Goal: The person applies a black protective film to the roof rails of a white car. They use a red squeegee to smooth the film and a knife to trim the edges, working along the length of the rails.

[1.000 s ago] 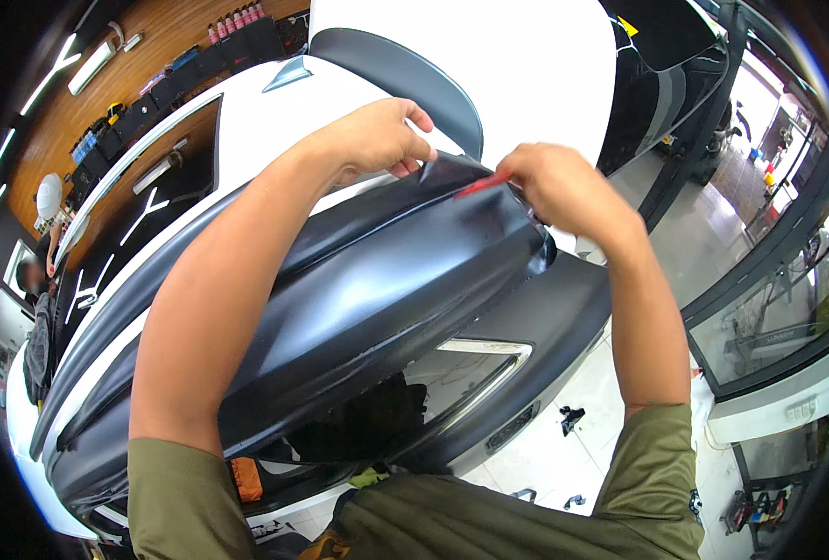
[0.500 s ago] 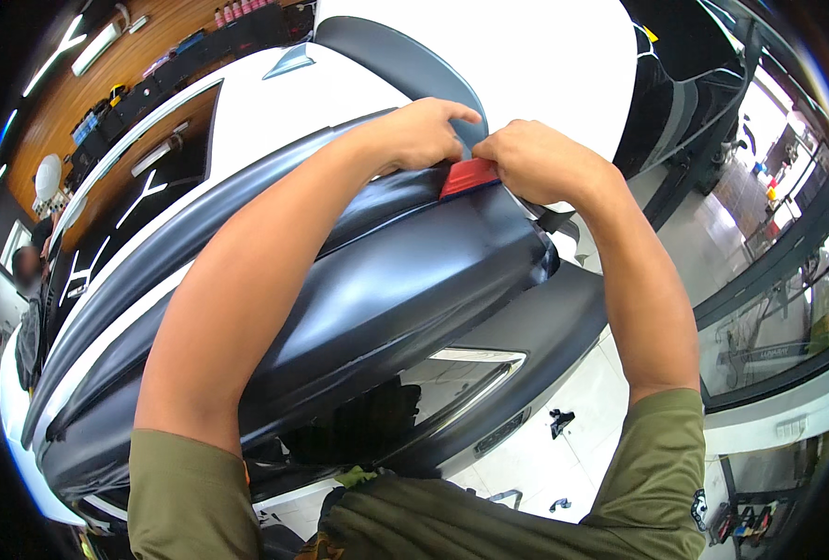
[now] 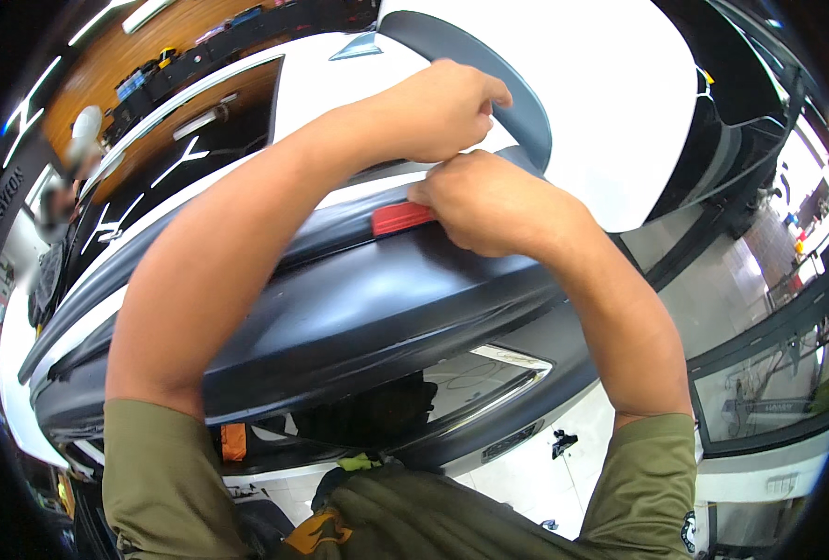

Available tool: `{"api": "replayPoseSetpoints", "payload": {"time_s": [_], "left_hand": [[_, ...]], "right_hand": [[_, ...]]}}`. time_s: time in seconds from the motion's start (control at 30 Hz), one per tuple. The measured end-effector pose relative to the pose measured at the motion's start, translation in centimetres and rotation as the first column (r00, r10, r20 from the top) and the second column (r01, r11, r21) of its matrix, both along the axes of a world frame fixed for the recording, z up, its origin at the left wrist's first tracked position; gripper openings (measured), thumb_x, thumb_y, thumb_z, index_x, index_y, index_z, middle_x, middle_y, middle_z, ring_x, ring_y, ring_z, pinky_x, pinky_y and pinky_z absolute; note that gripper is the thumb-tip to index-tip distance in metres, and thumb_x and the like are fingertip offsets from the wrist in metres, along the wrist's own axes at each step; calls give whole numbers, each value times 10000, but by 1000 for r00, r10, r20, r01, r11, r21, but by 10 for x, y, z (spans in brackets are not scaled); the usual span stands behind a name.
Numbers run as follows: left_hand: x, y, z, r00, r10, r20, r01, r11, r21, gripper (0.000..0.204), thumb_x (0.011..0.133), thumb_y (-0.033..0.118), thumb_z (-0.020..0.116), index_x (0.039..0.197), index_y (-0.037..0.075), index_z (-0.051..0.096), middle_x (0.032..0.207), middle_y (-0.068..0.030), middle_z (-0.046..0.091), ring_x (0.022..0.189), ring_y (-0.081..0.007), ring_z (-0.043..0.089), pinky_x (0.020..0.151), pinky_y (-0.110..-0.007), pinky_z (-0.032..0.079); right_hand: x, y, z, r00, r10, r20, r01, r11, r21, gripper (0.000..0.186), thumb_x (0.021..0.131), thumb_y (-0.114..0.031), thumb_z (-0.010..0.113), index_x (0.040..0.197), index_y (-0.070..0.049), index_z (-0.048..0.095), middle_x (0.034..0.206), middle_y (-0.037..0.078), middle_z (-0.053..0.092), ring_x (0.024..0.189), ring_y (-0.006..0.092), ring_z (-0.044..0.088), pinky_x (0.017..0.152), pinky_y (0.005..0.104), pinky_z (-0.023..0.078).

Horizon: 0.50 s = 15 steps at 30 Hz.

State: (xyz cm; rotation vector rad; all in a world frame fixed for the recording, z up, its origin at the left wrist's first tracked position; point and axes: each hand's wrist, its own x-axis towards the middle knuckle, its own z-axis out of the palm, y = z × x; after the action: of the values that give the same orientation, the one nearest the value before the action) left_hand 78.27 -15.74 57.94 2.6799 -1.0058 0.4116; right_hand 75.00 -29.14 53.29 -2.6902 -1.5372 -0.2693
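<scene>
My right hand (image 3: pixel 494 201) is closed round one end of a red flat squeegee (image 3: pixel 400 219). The squeegee lies along a groove in the dark satin film (image 3: pixel 368 299) that covers the car's upper side. Just beyond it, my left hand (image 3: pixel 452 107) hovers over the white roof with its fingers curled and the forefinger bent forward. What those fingers hold, if anything, is hidden. The dark spoiler (image 3: pixel 517 93) curves past the left fingertips.
A grey-blue roof fin (image 3: pixel 357 47) rises from the white car. Below the film is a side window (image 3: pixel 470 383) with a bright trim. A person (image 3: pixel 52 210) stands at the far left. A small black object (image 3: pixel 564 442) lies on the tiled floor.
My right hand has slid the squeegee leftward along the groove. My left hand has moved up and slightly right, away from the squeegee. The view has shifted too.
</scene>
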Motion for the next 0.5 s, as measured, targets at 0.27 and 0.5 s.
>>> {"api": "replayPoseSetpoints", "payload": {"time_s": [0.27, 0.5], "left_hand": [[-135, 132, -2, 932, 132, 338, -143, 990, 6, 156, 896, 94, 617, 1013, -4, 647, 908, -166, 641, 830, -314, 621, 751, -384, 486], [-277, 232, -80, 727, 638, 254, -633, 766, -110, 163, 886, 53, 630, 1021, -37, 630, 1035, -192, 617, 956, -364, 592, 864, -413, 463]], "right_hand": [[-28, 74, 9, 981, 194, -29, -191, 978, 81, 122, 820, -30, 578, 899, 41, 638, 771, 225, 646, 798, 374, 651, 766, 441, 517], [33, 23, 72, 989, -62, -133, 118, 877, 467, 288, 953, -200, 588, 1135, 13, 655, 858, 129, 672, 803, 214, 630, 781, 350, 480]]}}
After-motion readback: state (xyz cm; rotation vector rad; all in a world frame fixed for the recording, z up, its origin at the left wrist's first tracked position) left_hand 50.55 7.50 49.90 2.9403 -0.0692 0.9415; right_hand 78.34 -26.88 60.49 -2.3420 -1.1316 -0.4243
